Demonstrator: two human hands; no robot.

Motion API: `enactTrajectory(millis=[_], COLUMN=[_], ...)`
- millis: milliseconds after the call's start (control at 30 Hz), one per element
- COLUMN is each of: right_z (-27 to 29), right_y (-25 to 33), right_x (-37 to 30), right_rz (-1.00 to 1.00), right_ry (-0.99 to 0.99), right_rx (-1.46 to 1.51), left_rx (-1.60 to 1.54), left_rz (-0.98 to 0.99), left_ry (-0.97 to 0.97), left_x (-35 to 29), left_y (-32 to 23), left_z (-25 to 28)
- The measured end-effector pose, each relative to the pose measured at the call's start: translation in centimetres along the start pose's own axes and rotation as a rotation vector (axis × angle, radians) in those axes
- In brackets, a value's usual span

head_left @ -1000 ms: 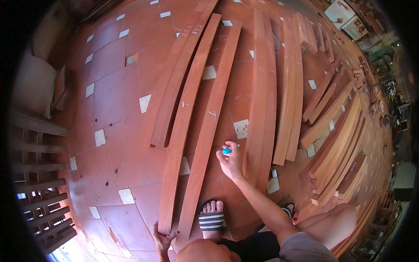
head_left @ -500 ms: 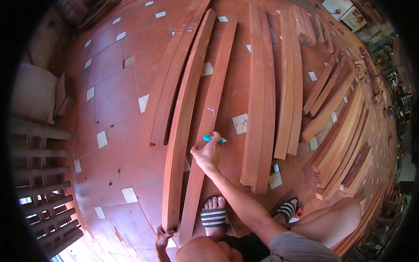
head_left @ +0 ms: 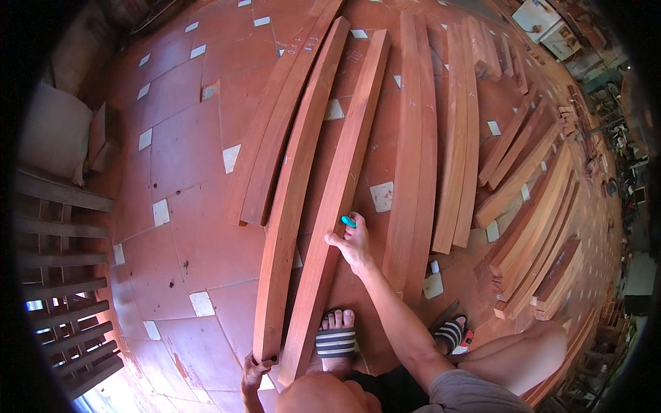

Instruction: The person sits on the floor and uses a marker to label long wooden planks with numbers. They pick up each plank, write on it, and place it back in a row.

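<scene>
My left hand (head_left: 255, 373) is closed round the near end of a long reddish-brown wooden beam (head_left: 295, 186) on the floor. Beside it on the right lies a second long beam (head_left: 345, 162), tilted so that two of its faces show. My right hand (head_left: 354, 246) is at the second beam's right side, with the thumb against the wood. A teal pen-like marker (head_left: 348, 221) sticks out of its closed fingers; the tip is hidden. A faint white mark shows on the left beam.
Two more beams (head_left: 272, 148) lie close on the left, and several (head_left: 410, 158) to the right. Shorter pieces (head_left: 533, 227) are stacked farther right. My striped sandals (head_left: 336, 342) are on the tiled floor (head_left: 186, 241). A slatted wooden frame (head_left: 65, 261) stands at the left.
The second beam has been turned, and the white mark on its face is out of sight. My right hand has moved slightly right and down with the teal marker. My left hand keeps its hold.
</scene>
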State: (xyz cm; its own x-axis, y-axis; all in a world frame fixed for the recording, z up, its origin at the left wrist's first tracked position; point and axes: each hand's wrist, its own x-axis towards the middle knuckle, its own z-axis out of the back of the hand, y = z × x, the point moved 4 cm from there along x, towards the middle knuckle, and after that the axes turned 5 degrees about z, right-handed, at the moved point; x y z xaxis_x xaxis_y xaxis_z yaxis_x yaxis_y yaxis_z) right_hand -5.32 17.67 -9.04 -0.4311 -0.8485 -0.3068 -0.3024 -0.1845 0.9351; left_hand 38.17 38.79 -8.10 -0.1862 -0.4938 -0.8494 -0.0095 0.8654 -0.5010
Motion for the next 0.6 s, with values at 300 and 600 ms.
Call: enactTrajectory(millis=[300, 600], right_z=[-2.5, -5.3], right_y=[-0.5, 3.2], right_x=[-0.2, -2.6], right_rz=[0.271, 0.253], right_ry=[-0.139, -0.129], right_rx=[-0.559, -0.842], left_rx=[0.252, 0.164], left_rz=[-0.237, -0.315], left_ry=[-0.136, -0.155], left_x=[-0.3, 1.0], left_y=[-0.8, 3.0], left_z=[-0.7, -0.9])
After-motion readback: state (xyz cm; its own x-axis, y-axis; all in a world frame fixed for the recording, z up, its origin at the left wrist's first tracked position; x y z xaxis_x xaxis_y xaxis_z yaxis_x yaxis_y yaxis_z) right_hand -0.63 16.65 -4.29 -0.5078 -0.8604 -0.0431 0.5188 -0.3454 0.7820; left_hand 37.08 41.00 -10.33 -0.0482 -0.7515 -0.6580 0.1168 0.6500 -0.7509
